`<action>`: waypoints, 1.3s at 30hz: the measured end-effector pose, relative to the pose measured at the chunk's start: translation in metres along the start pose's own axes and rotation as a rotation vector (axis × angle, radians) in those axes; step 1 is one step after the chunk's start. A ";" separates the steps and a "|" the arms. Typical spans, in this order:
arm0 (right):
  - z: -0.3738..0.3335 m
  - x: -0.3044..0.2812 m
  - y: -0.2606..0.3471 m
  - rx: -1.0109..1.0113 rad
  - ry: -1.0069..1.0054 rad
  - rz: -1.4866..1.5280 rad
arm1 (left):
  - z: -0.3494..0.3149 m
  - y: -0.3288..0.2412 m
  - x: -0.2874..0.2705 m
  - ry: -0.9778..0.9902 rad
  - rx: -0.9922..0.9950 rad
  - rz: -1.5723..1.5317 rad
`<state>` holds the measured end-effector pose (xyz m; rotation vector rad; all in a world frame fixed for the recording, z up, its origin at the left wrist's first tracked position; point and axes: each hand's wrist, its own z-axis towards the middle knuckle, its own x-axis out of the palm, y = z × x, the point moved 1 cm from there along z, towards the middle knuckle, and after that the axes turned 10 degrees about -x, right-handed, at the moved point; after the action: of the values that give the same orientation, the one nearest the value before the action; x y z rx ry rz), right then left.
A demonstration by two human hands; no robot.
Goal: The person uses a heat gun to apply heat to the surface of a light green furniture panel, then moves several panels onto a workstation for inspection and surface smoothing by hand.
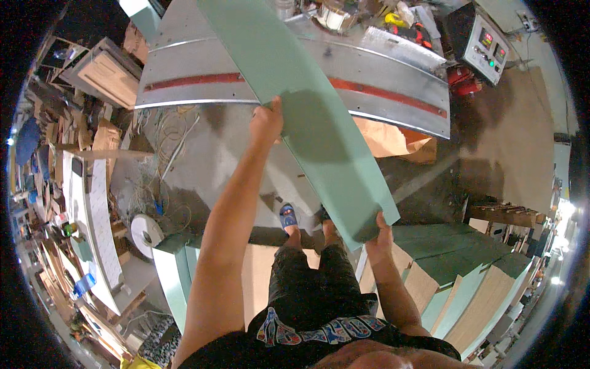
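Observation:
A long, flat board (326, 132) with a light green face slants across the middle, its far end over a metal-topped machine table and its near end close to my body. My left hand (268, 123) grips the board's left edge about halfway along, thumb on top. At the near right corner, my right hand (380, 237) holds the board with the thumb on the face and the fingers hidden below. The machine table (196, 64) has a grey metal top with a red strip (393, 97) along it, partly covered by the board.
Stacked green and wood-coloured panels (455, 264) stand at my right. A control box (487, 49) with lit displays is at the far right. Tools (409, 31) lie on the table's far side. Cables (169, 135) and a white disc (146, 231) are on the left, near wood offcuts.

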<state>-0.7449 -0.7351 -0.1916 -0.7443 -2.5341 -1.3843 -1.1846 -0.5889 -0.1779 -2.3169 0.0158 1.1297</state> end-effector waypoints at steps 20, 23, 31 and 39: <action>0.134 0.111 0.097 -0.040 -0.290 -0.445 | 0.081 -0.103 -0.006 -0.525 0.366 -0.143; 0.151 0.125 0.100 -0.350 -0.245 -0.758 | 0.093 -0.111 -0.008 -0.541 0.352 -0.134; 0.126 0.165 0.102 -0.575 0.244 -1.567 | 0.119 -0.127 -0.024 -0.519 0.231 -0.158; 0.140 0.147 0.074 -0.928 0.203 -1.546 | 0.152 -0.121 -0.040 -0.554 0.242 -0.133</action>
<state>-0.8219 -0.5352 -0.1613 1.6481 -1.9253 -2.7286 -1.2909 -0.4218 -0.1663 -1.7092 -0.1943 1.5639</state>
